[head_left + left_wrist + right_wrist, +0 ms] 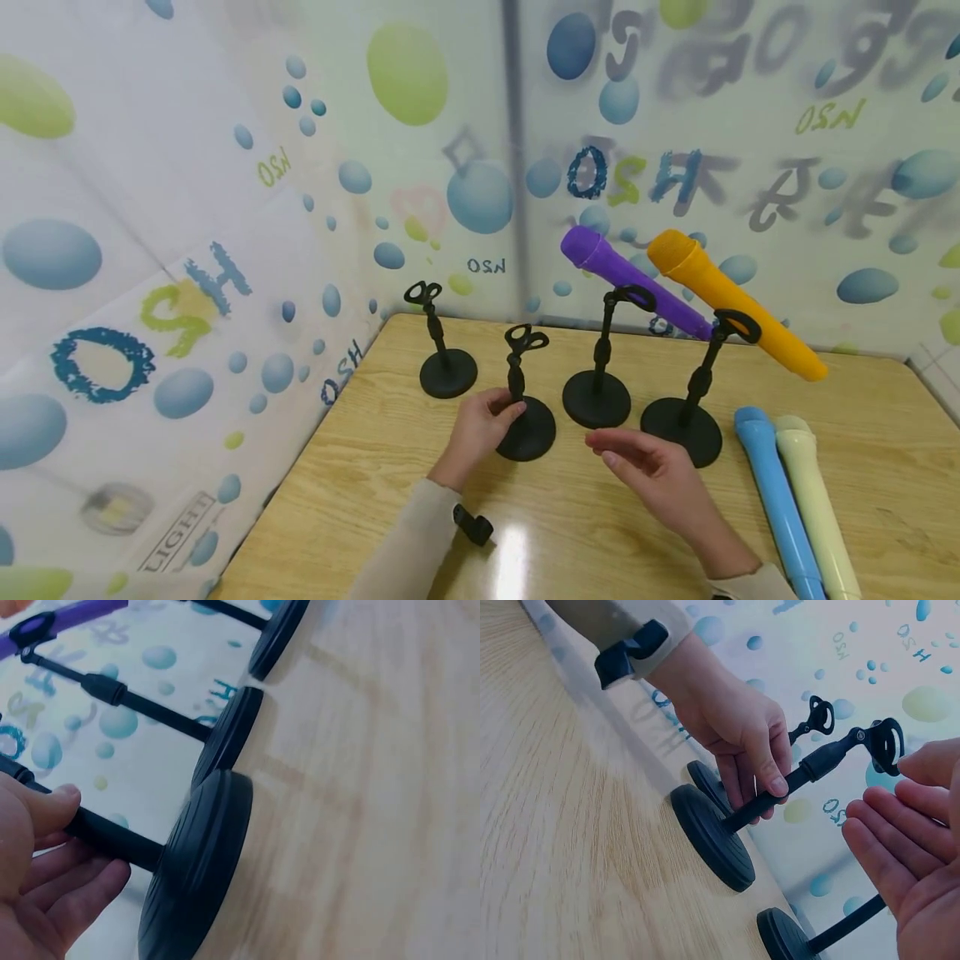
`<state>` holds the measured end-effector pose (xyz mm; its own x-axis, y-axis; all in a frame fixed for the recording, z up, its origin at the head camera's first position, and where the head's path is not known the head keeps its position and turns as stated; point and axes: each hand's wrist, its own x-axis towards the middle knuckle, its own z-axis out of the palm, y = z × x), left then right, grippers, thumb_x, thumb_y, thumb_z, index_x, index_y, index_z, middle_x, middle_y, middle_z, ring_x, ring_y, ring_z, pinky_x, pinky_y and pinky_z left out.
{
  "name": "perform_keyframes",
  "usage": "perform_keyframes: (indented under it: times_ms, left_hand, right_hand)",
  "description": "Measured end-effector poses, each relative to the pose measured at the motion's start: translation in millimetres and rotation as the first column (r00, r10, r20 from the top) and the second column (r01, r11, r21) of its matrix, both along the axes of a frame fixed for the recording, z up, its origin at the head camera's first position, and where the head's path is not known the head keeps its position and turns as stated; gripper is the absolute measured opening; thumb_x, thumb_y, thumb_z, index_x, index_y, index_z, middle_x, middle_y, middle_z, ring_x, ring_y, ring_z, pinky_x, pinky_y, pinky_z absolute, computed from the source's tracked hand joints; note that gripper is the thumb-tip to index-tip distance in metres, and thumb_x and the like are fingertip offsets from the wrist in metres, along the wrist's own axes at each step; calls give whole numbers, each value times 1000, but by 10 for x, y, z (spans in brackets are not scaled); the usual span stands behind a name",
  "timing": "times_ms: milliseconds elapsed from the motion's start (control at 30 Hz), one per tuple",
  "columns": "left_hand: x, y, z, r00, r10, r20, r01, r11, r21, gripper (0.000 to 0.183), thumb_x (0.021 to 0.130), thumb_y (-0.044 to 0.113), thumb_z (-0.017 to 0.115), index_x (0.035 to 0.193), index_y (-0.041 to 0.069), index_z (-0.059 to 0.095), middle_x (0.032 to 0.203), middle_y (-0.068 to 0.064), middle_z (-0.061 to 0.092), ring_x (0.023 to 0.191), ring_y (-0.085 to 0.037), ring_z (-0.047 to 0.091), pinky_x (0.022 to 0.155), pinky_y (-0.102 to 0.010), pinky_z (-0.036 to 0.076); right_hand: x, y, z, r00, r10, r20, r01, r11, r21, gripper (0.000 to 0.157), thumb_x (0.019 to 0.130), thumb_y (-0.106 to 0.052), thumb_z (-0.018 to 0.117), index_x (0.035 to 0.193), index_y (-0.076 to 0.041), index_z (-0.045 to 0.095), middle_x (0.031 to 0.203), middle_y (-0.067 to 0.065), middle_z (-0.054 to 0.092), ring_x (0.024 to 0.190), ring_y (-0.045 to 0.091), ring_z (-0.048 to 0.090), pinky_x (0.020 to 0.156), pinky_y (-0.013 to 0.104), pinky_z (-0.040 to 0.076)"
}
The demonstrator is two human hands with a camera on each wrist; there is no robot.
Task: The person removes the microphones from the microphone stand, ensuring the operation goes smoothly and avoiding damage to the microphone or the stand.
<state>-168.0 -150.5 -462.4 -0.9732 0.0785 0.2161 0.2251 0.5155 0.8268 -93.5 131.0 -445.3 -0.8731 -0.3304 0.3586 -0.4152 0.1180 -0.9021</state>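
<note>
My left hand (482, 429) holds the pole of a black tabletop microphone stand (534, 433) low down, thumb on one side and fingers on the other. In the left wrist view the round base (202, 877) of this stand is near the wooden table's surface, and its pole runs up past my thumb. Its clip (887, 746) at the top is bare. My right hand (663, 479) hovers to the right, palm turned inward and fingers loosely extended, holding nothing. In the right wrist view its fingers (889, 832) are close to that clip.
Another bare stand (447, 372) is at the back left. Two stands to the right carry a purple microphone (637, 283) and an orange microphone (738, 304). A blue microphone (780, 500) and a cream microphone (817, 508) lie at the right of the table (360, 467). Patterned curtains surround it.
</note>
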Motion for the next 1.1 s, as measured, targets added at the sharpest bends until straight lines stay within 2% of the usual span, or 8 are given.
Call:
perform_keyframes:
  times_ms: [200, 333, 500, 733, 833, 1100]
  left_hand:
    - [-121, -49, -30, 990, 107, -87, -106, 994, 16, 16, 98, 13, 80, 108, 0, 83, 102, -15, 84, 91, -27, 81, 80, -42, 67]
    - [-195, -63, -56, 973, 193, -127, -190, 981, 38, 14, 97, 10, 81, 106, -1, 83, 101, -17, 83, 90, -30, 82, 79, -43, 67]
    - [-299, -60, -72, 949, 283, -143, -278, 959, 50, 15, 97, 11, 82, 107, 0, 84, 99, -15, 84, 89, -30, 81, 82, -48, 66]
    - [-404, -44, -90, 924, 360, -130, -349, 932, 98, 18, 97, 11, 82, 110, 0, 84, 102, -16, 84, 94, -32, 81, 86, -50, 65]
    - [-417, -31, -91, 915, 384, -121, -373, 922, 108, 19, 97, 12, 82, 112, 0, 83, 104, -17, 84, 96, -33, 81, 87, -50, 65]
    - [-497, -14, -81, 906, 411, -106, -395, 907, 144, 19, 97, 12, 82, 113, 2, 83, 106, -16, 84, 97, -32, 80, 89, -50, 64]
  right_hand:
    - [-9, -33, 8, 1000, 2, 1, -2, 1000, -5, 27, 106, -1, 65, 132, 0, 72, 128, 23, 76, 112, 5, 76, 91, 19, 61]
    - [-17, -55, 16, 1000, -11, 7, 11, 1000, 4, 26, 107, -4, 65, 132, -4, 74, 128, 20, 78, 112, 8, 77, 91, 20, 61]
    - [-32, -76, 11, 1000, -13, 17, 13, 1000, -4, 26, 107, -5, 65, 132, -5, 74, 128, 19, 78, 111, 11, 77, 91, 20, 61]
    - [-18, -114, 9, 997, 1, 81, 1, 1000, -20, 25, 107, -7, 67, 131, -4, 75, 130, 19, 77, 113, 12, 77, 93, 20, 61]
    - [-10, -121, 5, 997, -7, 76, 8, 1000, -12, 25, 107, -7, 67, 131, -5, 75, 130, 18, 77, 112, 11, 77, 92, 20, 61]
    - [2, -111, 10, 997, -22, 74, 23, 1000, -5, 25, 107, -6, 67, 131, -5, 75, 129, 17, 78, 112, 12, 77, 92, 20, 61]
